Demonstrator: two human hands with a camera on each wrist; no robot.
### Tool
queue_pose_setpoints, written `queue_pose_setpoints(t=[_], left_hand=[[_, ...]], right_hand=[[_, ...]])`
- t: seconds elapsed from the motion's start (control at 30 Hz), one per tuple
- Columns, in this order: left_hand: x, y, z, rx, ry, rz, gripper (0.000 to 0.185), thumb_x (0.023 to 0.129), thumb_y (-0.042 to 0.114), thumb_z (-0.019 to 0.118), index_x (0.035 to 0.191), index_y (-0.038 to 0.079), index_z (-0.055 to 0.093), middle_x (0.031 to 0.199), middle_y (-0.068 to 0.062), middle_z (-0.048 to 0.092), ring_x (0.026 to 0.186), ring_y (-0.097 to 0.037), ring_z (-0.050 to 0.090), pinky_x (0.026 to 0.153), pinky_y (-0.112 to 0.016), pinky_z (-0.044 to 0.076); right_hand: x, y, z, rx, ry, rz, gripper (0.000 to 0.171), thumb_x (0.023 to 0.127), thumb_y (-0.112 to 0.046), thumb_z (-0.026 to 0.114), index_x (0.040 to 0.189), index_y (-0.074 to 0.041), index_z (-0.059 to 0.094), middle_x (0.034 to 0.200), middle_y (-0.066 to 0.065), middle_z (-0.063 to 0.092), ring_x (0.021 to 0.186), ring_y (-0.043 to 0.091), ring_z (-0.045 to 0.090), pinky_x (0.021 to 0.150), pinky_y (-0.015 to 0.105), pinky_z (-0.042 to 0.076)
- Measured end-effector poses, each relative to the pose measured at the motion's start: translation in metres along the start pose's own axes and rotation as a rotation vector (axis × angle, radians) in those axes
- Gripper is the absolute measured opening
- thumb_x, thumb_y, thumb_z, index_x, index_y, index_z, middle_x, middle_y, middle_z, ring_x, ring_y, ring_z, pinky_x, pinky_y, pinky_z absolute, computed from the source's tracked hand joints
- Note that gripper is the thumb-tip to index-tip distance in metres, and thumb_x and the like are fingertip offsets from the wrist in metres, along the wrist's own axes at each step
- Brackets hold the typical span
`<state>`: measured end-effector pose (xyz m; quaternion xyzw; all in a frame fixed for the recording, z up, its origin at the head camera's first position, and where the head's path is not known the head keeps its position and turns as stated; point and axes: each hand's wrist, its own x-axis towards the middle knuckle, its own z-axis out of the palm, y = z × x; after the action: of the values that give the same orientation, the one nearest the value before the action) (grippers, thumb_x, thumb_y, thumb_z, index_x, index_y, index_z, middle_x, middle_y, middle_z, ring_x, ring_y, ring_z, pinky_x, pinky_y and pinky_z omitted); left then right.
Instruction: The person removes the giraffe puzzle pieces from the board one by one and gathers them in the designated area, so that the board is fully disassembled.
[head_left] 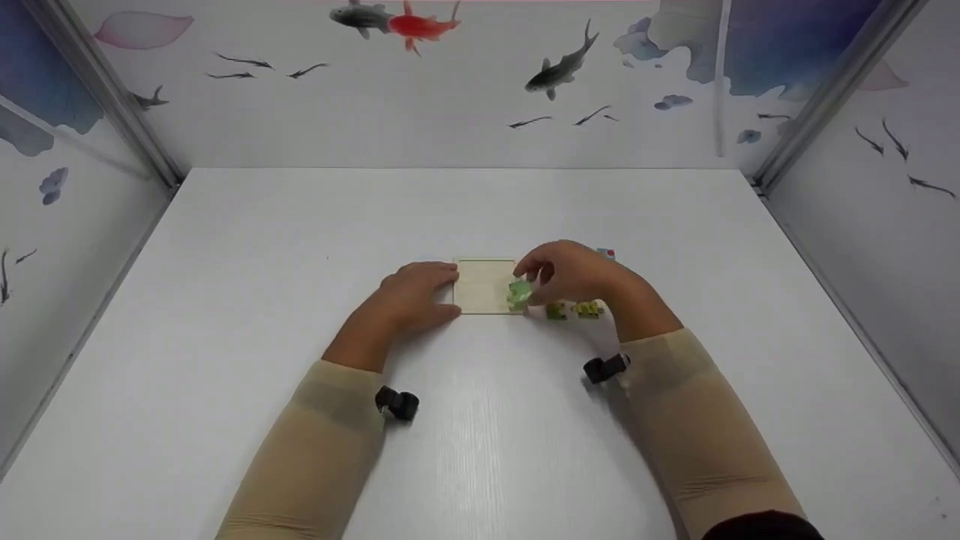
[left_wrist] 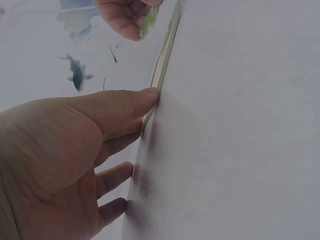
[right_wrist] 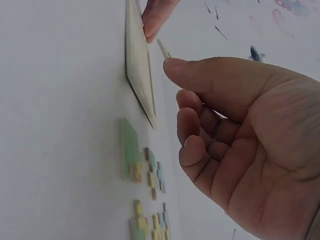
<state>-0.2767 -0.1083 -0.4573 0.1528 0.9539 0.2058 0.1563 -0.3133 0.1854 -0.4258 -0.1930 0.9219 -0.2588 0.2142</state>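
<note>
Place: recording booth | Evidence: white table (head_left: 480,465), fish-print walls (head_left: 450,90), metal corner posts (head_left: 825,97)

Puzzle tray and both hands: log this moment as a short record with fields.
surface: white table
tray: pale wooden puzzle tray, flat on the table, mostly unfilled
left hand: left hand rests on the table, straight fingers pressing the tray's left edge
right hand: right hand pinches a green puzzle piece at the tray's right side
loose pieces: yellow-green puzzle pieces on the table right of the tray, under the right hand
</note>
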Motion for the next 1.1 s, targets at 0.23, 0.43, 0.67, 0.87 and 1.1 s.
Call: queue_pose_setpoints(t=[0.23, 0.43, 0.67, 0.87, 1.1], left_hand=[[-0.002, 0.001, 0.001, -0.008, 0.007, 0.004, 0.069, 0.104, 0.039, 0.066, 0.166, 0.021, 0.042, 0.176, -0.001, 0.037, 0.167, -0.031, 0.026, 0.133, -0.062, 0.024], [0.0, -0.001, 0.003, -0.001, 0.013, 0.004, 0.068, 0.104, 0.039, 0.066, 0.166, 0.022, 0.043, 0.175, -0.001, 0.037, 0.166, -0.031, 0.026, 0.132, -0.062, 0.024], [0.004, -0.004, 0.006, 0.004, 0.015, 0.006, 0.069, 0.104, 0.041, 0.066, 0.166, 0.023, 0.043, 0.175, 0.001, 0.037, 0.167, -0.029, 0.026, 0.133, -0.061, 0.024], [0.003, -0.003, 0.005, -0.008, 0.023, 0.005, 0.068, 0.103, 0.04, 0.067, 0.165, 0.022, 0.044, 0.175, 0.001, 0.038, 0.166, -0.029, 0.027, 0.133, -0.06, 0.024], [0.002, -0.003, 0.004, -0.017, 0.026, -0.001, 0.068, 0.103, 0.041, 0.067, 0.165, 0.023, 0.044, 0.175, 0.002, 0.038, 0.167, -0.029, 0.026, 0.134, -0.06, 0.023]], right_hand=[[-0.023, 0.031, -0.029, 0.024, 0.004, 0.045, 0.04, 0.088, -0.022, 0.088, 0.125, -0.028, 0.076, 0.114, 0.002, 0.072, 0.108, 0.024, 0.063, 0.085, 0.036, 0.057], [-0.044, 0.067, -0.045, 0.048, -0.049, 0.101, 0.041, 0.085, -0.02, 0.09, 0.123, -0.025, 0.075, 0.116, 0.004, 0.07, 0.108, 0.025, 0.06, 0.087, 0.034, 0.054], [-0.058, 0.101, -0.054, 0.056, -0.085, 0.162, 0.045, 0.084, -0.024, 0.091, 0.126, -0.022, 0.075, 0.117, 0.005, 0.067, 0.109, 0.025, 0.056, 0.089, 0.034, 0.051], [-0.059, 0.116, -0.054, 0.097, -0.129, 0.203, 0.045, 0.085, -0.022, 0.09, 0.127, -0.019, 0.074, 0.11, 0.003, 0.065, 0.107, 0.024, 0.055, 0.089, 0.034, 0.049], [-0.057, 0.123, -0.054, 0.104, -0.139, 0.215, 0.046, 0.084, -0.022, 0.092, 0.127, -0.019, 0.073, 0.103, 0.001, 0.064, 0.102, 0.022, 0.055, 0.087, 0.034, 0.048]])
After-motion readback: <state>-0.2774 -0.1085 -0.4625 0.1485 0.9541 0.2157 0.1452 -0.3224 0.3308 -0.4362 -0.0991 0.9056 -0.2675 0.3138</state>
